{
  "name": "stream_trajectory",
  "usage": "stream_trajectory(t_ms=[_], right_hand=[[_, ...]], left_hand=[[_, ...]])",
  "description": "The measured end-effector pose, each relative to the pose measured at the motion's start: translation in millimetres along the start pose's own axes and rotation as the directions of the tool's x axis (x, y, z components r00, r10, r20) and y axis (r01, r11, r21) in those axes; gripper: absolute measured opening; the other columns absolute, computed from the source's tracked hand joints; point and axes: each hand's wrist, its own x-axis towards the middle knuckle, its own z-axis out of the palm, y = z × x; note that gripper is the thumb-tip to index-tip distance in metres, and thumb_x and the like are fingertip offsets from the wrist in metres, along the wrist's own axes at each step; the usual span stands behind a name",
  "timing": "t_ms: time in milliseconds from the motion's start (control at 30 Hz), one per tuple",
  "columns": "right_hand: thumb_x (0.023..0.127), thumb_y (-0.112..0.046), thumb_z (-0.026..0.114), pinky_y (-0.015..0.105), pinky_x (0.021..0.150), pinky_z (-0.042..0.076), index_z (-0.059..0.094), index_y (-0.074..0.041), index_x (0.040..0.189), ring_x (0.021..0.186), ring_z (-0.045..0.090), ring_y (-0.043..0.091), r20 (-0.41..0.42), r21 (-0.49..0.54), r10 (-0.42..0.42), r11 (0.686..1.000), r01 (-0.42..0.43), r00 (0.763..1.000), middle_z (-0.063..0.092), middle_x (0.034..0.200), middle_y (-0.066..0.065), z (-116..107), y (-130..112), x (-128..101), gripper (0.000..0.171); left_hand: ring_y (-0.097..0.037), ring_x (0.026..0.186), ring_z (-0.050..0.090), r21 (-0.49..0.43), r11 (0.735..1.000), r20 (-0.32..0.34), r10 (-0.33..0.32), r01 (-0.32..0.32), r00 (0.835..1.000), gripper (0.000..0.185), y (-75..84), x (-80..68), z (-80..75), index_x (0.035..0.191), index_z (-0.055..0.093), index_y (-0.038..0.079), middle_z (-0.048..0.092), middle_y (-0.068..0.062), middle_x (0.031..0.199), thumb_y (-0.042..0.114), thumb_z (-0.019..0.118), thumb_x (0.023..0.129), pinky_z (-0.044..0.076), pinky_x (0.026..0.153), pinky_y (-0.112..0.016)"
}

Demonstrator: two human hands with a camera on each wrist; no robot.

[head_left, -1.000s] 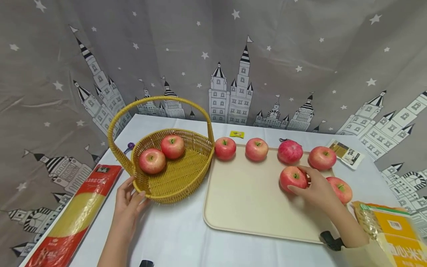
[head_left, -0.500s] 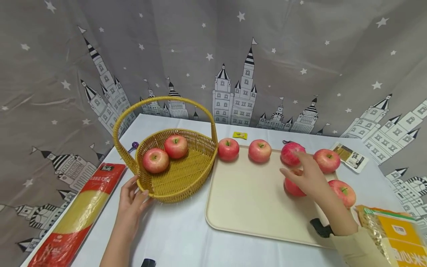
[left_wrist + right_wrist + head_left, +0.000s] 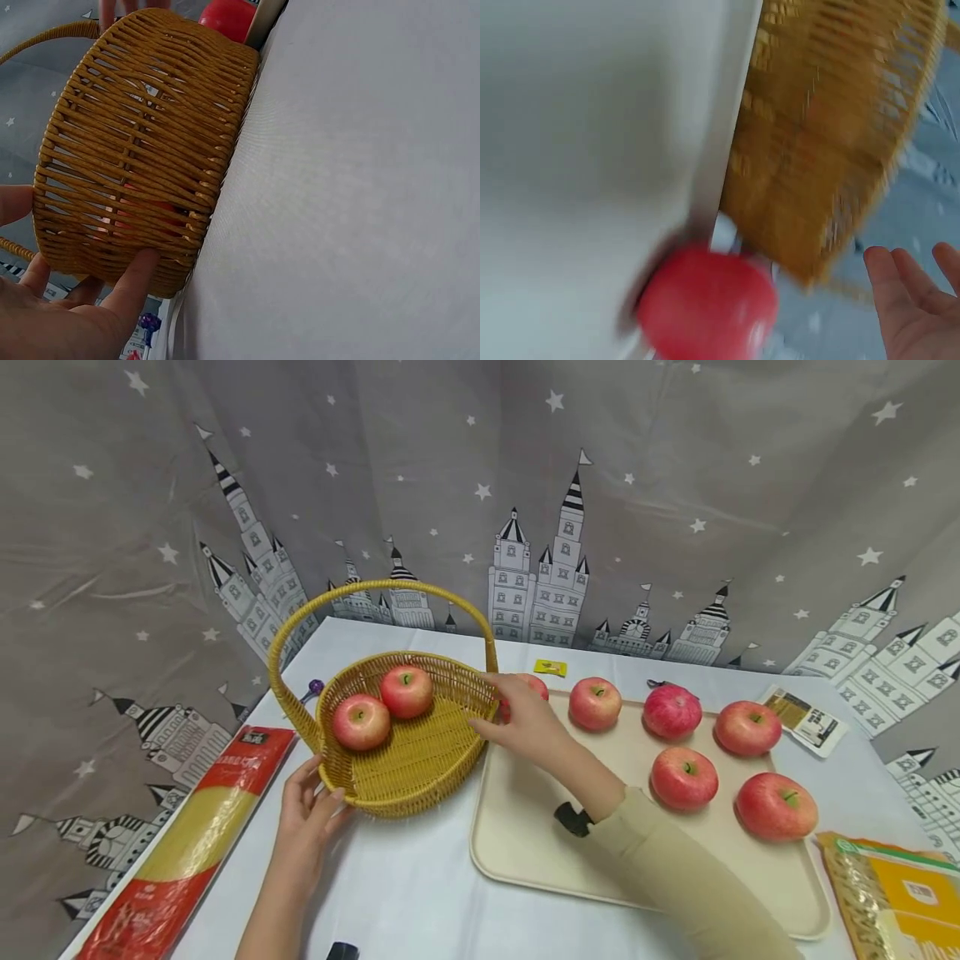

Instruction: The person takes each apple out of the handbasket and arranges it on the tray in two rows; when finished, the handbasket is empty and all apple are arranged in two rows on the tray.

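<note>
A yellow wicker basket (image 3: 414, 803) with a tall arched handle holds two red apples (image 3: 361, 722). My left hand (image 3: 303, 827) holds its near left rim; in the left wrist view the fingers (image 3: 133, 289) lie along the woven wall. At the basket's right rim is my right hand (image 3: 528, 727), its fingers stretched and nothing between them. It partly covers an apple (image 3: 536, 684) at the tray's back left corner. More red apples (image 3: 684, 778) stand on the beige tray (image 3: 555, 852), beside a darker, streaked pinkish-red round thing (image 3: 672, 712) with a dark loop.
A long red-and-yellow package (image 3: 187, 835) lies left of the basket, near a purple lollipop (image 3: 315, 687). Behind the tray is a small yellow wrapper (image 3: 551, 668). A flat packet (image 3: 806, 718) and an orange-yellow bag (image 3: 892, 893) lie at the right.
My right hand has let go of an apple on the tray and swung left to the basket's right rim. That apple stays on the tray. The left hand keeps its place at the basket.
</note>
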Motion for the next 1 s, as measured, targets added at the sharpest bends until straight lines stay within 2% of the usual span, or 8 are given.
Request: stream_trajectory(t_ms=[100, 200, 367, 500, 633, 767, 1000], right_hand=[[0.086, -0.037, 0.071, 0.04, 0.106, 0.039, 0.041, -0.011, 0.146, 0.129, 0.044, 0.024, 0.082, -0.03, -0.04, 0.999, 0.042, 0.996, 0.045, 0.144, 0.007, 26, -11, 29, 0.071], [0.086, -0.039, 0.071, 0.035, 0.11, 0.033, 0.038, -0.01, 0.147, 0.134, 0.039, 0.022, 0.134, -0.037, -0.032, 0.999, 0.037, 0.99, 0.042, 0.147, 0.007, 51, -17, 57, 0.075], [0.083, -0.042, 0.074, 0.035, 0.109, 0.034, 0.034, -0.009, 0.148, 0.132, 0.041, 0.024, 0.147, -0.066, 0.075, 0.996, -0.066, 0.986, 0.042, 0.146, 0.011, 81, -18, 92, 0.083], [0.078, -0.042, 0.077, 0.036, 0.104, 0.041, 0.039, -0.008, 0.145, 0.123, 0.048, 0.026, 0.113, -0.075, 0.149, 0.987, -0.141, 0.982, 0.048, 0.137, 0.012, 92, -14, 103, 0.084], [0.074, -0.038, 0.081, 0.033, 0.095, 0.047, 0.049, -0.007, 0.135, 0.111, 0.054, 0.023, 0.066, -0.068, 0.149, 0.987, -0.145, 0.987, 0.054, 0.124, 0.01, 91, -15, 104, 0.075], [0.074, -0.039, 0.08, 0.033, 0.093, 0.048, 0.049, -0.008, 0.135, 0.108, 0.055, 0.021, 0.059, -0.074, 0.086, 0.994, -0.082, 0.995, 0.053, 0.123, 0.009, 77, -19, 94, 0.075], [0.076, -0.04, 0.079, 0.03, 0.087, 0.051, 0.049, -0.011, 0.137, 0.106, 0.053, 0.014, 0.041, -0.028, -0.055, 0.998, 0.056, 0.998, 0.054, 0.123, 0.003, 29, -28, 47, 0.074]], left_hand=[[-0.034, 0.14, 0.026, 0.008, 1.0, -0.003, 0.001, -0.001, 1.0, 0.062, 0.8, -0.2, -0.4, 0.151, 0.014, 0.012, 0.018, -0.013, 0.155, 0.012, 0.049, 0.101, 0.05, 0.088, -0.02], [-0.034, 0.14, 0.025, 0.007, 1.0, -0.005, -0.003, 0.003, 1.0, 0.062, 1.8, -0.9, -1.3, 0.151, 0.013, 0.012, 0.017, -0.013, 0.155, 0.012, 0.049, 0.101, 0.05, 0.088, -0.02], [-0.034, 0.141, 0.024, -0.001, 1.0, -0.006, -0.017, 0.017, 1.0, 0.062, 1.0, -2.2, 0.2, 0.151, 0.014, 0.012, 0.017, -0.013, 0.156, 0.011, 0.05, 0.1, 0.05, 0.089, -0.02], [-0.032, 0.14, 0.026, 0.011, 1.0, -0.011, -0.027, 0.027, 1.0, 0.062, 0.2, -2.1, 3.2, 0.151, 0.014, 0.013, 0.018, -0.011, 0.155, 0.013, 0.051, 0.1, 0.05, 0.088, -0.02], [-0.031, 0.14, 0.027, 0.014, 1.0, -0.009, -0.015, 0.015, 1.0, 0.062, 0.6, -1.7, 3.0, 0.151, 0.015, 0.014, 0.019, -0.011, 0.154, 0.013, 0.05, 0.1, 0.05, 0.089, -0.021], [-0.034, 0.14, 0.026, 0.006, 1.0, -0.002, 0.005, -0.005, 1.0, 0.06, 1.9, -1.8, 1.4, 0.15, 0.015, 0.013, 0.019, -0.012, 0.154, 0.011, 0.049, 0.101, 0.05, 0.089, -0.021], [-0.034, 0.14, 0.025, -0.008, 1.0, 0.0, -0.009, 0.009, 1.0, 0.06, 2.7, -0.9, 2.1, 0.151, 0.015, 0.013, 0.017, -0.012, 0.156, 0.01, 0.048, 0.101, 0.05, 0.09, -0.022]])
